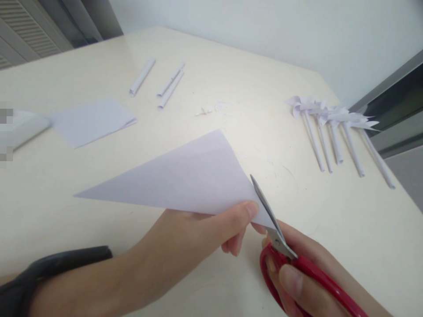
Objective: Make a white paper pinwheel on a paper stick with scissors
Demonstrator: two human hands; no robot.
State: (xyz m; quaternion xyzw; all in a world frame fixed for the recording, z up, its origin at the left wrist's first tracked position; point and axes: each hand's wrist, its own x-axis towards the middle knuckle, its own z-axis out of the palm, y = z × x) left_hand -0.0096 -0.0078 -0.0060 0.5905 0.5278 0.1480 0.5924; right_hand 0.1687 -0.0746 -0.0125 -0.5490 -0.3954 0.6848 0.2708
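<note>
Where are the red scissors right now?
In the head view, the red scissors are at the bottom right, in the right hand, blades at the folded paper triangle held by the left hand.

The paper [185, 176] I hold is white with a soft purple look. My scissors [297, 264] have red handles and shiny grey blades. The band [49, 268] on my arm is black. The table [330, 211] is a pale cream. The paper rolls [155, 81], the paper pinwheels [333, 127] and the folded sheet [92, 121] are white too.
</note>
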